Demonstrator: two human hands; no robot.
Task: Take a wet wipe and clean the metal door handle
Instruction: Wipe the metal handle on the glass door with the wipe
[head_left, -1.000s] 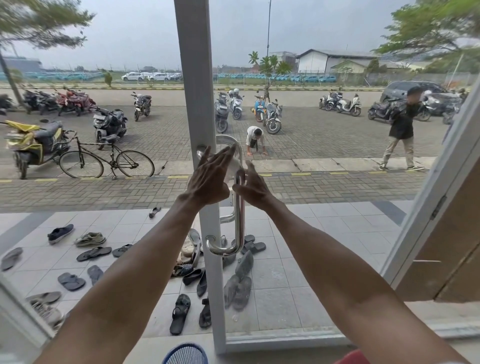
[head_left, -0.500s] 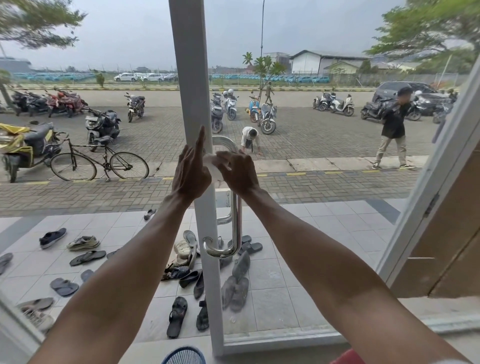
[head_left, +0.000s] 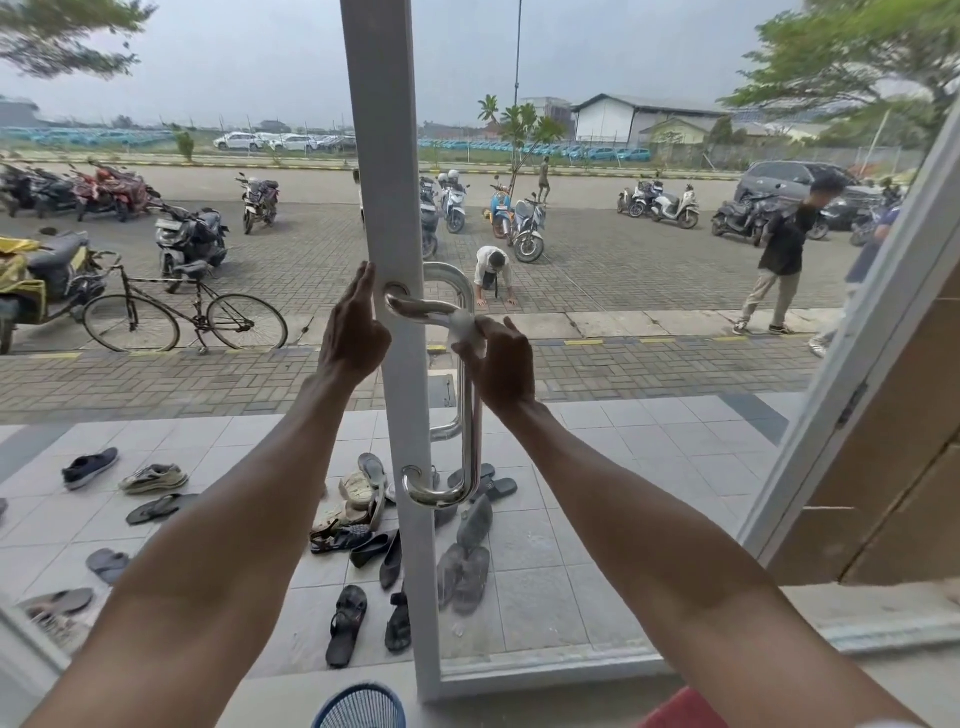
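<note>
A polished metal door handle (head_left: 470, 441) runs vertically on the white frame (head_left: 387, 156) of a glass door, bending into the frame at top and bottom. My right hand (head_left: 501, 364) presses a white wet wipe (head_left: 464, 327) against the handle's upper bend, fingers wrapped around the wipe. My left hand (head_left: 353, 330) lies flat against the left side of the door frame, fingers straight and pointing up, holding nothing.
Through the glass lie several sandals and shoes (head_left: 358, 519) on a tiled porch, a bicycle (head_left: 182, 317), parked motorbikes and people on the paving. A brown door (head_left: 893, 467) stands open at right. A blue mesh basket rim (head_left: 358, 709) shows at the bottom edge.
My right hand slid from the handle's top bend slightly down and right with the wipe. My left hand stays flat on the frame.
</note>
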